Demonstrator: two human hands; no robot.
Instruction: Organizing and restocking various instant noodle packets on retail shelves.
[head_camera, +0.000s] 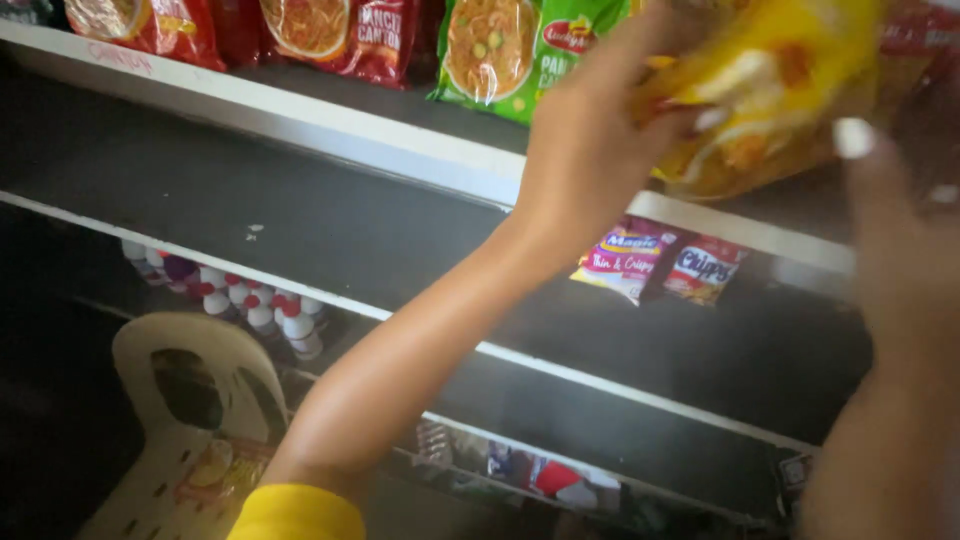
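My left hand (590, 140) and my right hand (905, 235) both grip a yellow snack packet (770, 80) at the upper right, held up in front of the top shelf (330, 125). The left fingers curl over the packet's left edge; the right thumb presses on its right side. The packet is blurred. A yellow sleeve covers my left upper arm at the bottom edge.
Red packets (340, 25) and a green noodle packet (500, 50) line the top shelf. Two small snack packets (660, 265) lie on the dark middle shelf. Small white bottles with red caps (260, 305) stand lower left, beside a cream plastic chair back (190, 400).
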